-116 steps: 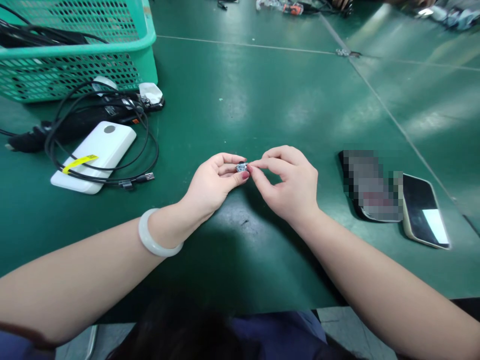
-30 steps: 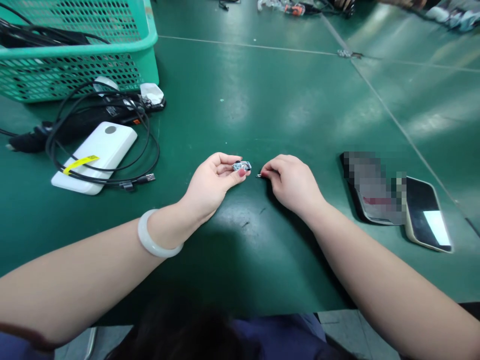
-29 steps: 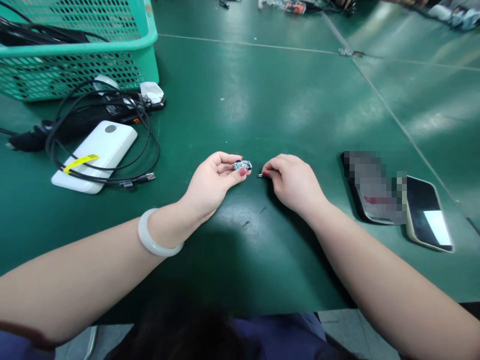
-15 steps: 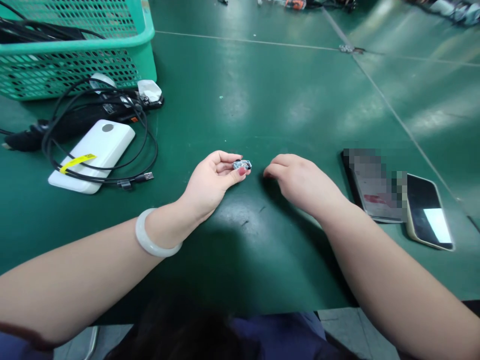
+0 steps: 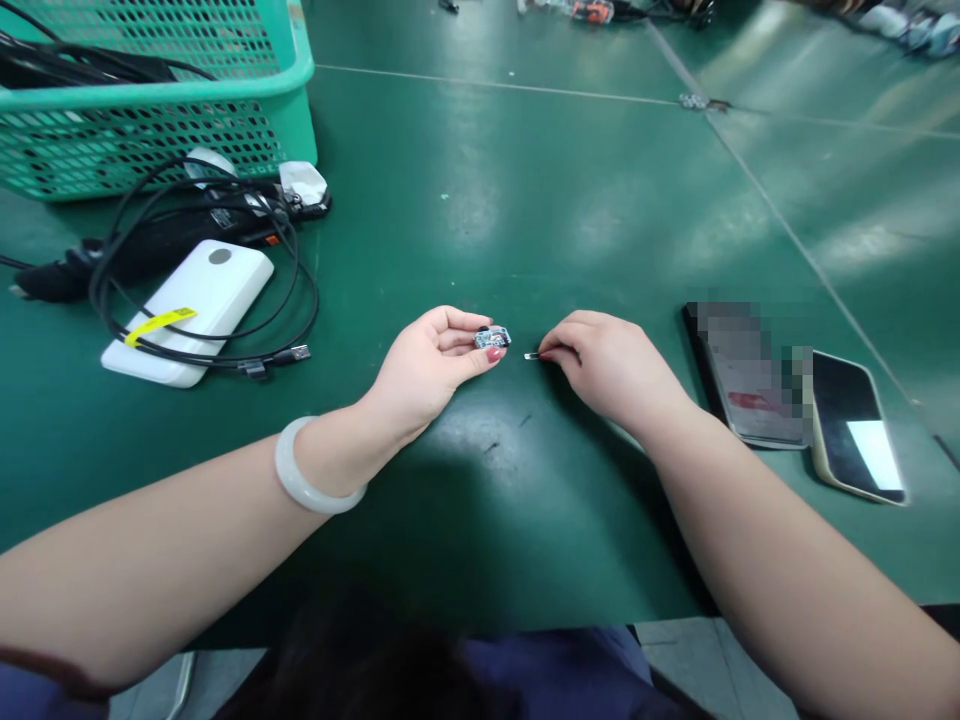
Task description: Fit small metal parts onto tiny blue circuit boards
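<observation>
Between the thumb and fingers of my left hand (image 5: 431, 370) is a small grey-blue part (image 5: 492, 338) that looks like a little circuit assembly; its details are too small to make out. My right hand (image 5: 600, 360) pinches a tiny thin metal piece (image 5: 532, 356), whose silvery end sticks out to the left from the fingertips. A small gap separates that piece from the part in my left hand. Both hands are just above the green table (image 5: 480, 540).
At the left, a white power bank (image 5: 199, 300) lies under a looped black USB cable (image 5: 300, 354), beside a black corded tool (image 5: 165, 235). A green basket (image 5: 292, 130) with cables stands behind. Two phones, one dark (image 5: 750, 380) and one light-edged (image 5: 855, 425), lie at the right.
My right fingers have turned slightly, and the thin metal piece now shows at their tips. My left hand with the small part sits slightly farther right and lower.
</observation>
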### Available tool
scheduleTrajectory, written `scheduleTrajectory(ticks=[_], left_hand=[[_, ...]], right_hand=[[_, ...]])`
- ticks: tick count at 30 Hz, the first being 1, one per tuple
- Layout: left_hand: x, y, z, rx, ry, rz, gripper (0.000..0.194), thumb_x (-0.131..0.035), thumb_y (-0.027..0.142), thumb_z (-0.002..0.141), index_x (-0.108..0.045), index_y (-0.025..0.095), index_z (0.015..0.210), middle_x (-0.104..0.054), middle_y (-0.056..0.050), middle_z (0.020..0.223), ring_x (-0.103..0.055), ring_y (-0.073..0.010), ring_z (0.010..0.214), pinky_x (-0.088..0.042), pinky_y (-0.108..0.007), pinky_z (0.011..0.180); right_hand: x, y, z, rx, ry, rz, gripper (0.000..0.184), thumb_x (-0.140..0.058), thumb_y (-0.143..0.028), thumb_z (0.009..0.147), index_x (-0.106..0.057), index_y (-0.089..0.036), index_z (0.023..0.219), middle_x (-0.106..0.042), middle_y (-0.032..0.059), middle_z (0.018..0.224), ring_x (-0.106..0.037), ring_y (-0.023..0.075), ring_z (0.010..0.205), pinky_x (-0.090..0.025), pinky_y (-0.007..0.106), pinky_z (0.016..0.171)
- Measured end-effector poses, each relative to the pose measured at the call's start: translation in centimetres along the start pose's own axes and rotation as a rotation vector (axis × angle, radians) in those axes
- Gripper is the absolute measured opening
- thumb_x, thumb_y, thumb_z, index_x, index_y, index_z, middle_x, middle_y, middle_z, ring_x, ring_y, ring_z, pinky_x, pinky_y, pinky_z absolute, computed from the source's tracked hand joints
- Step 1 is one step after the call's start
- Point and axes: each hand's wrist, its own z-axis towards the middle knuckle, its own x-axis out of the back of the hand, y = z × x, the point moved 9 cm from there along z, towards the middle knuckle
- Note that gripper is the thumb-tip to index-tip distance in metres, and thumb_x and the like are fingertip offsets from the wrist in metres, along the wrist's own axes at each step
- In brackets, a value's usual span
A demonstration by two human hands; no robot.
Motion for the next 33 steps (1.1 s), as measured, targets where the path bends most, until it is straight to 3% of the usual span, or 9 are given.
scheduleTrajectory(ticks=[3, 8, 10, 18, 33], left_hand=[[0.0, -0.1, -0.1, 0.016, 0.0, 0.006, 0.035, -0.084, 0.016, 0.059, -0.061, 0.013, 0.086, -0.073, -0.006, 0.087, -0.068, -0.0147, 0.084, -0.05, -0.037, 0.092], [-0.4, -0.1, -0.1, 0.013, -0.036, 0.021, 0.032, -0.083, 0.014, 0.06, -0.062, 0.013, 0.084, -0.074, -0.005, 0.085, -0.069, -0.0144, 0.082, -0.051, -0.037, 0.091], [-0.6, -0.2, -0.1, 0.019, -0.049, 0.033, 0.031, -0.082, 0.012, 0.059, -0.062, 0.014, 0.083, -0.074, -0.005, 0.084, -0.069, -0.015, 0.081, -0.052, -0.038, 0.09], [-1.0, -0.1, -0.2, 0.013, -0.099, 0.104, 0.028, -0.08, 0.008, 0.061, -0.061, 0.015, 0.082, -0.074, -0.004, 0.086, -0.07, -0.0159, 0.085, -0.052, -0.039, 0.091], [-1.0, -0.1, -0.2, 0.007, -0.1, 0.101, 0.029, -0.081, 0.01, 0.061, -0.061, 0.015, 0.082, -0.074, -0.005, 0.089, -0.07, -0.018, 0.088, -0.05, -0.041, 0.093]], right_hand=[[0.3, -0.1, 0.0, 0.022, 0.024, -0.032, 0.018, -0.056, -0.011, 0.083, -0.071, -0.019, 0.076, -0.069, 0.0042, 0.081, -0.061, 0.019, 0.077, -0.046, 0.031, 0.07], [3.8, -1.6, -0.7, 0.047, 0.265, 0.006, 0.018, -0.055, -0.015, 0.086, -0.069, -0.022, 0.077, -0.069, 0.0047, 0.082, -0.062, 0.0199, 0.08, -0.048, 0.034, 0.07], [4.5, -2.8, -1.0, 0.071, 0.306, 0.034, 0.018, -0.055, -0.017, 0.088, -0.069, -0.024, 0.078, -0.069, 0.0047, 0.084, -0.063, 0.0202, 0.081, -0.049, 0.034, 0.071], [3.6, -5.8, -0.9, 0.226, 0.269, 0.029, 0.022, -0.05, -0.011, 0.088, -0.068, -0.019, 0.079, -0.068, 0.0049, 0.083, -0.06, 0.0174, 0.079, -0.049, 0.03, 0.072], [4.0, -5.4, -1.0, 0.18, 0.282, 0.018, 0.022, -0.051, -0.016, 0.09, -0.07, -0.02, 0.08, -0.07, 0.0053, 0.083, -0.061, 0.0183, 0.078, -0.049, 0.032, 0.072]])
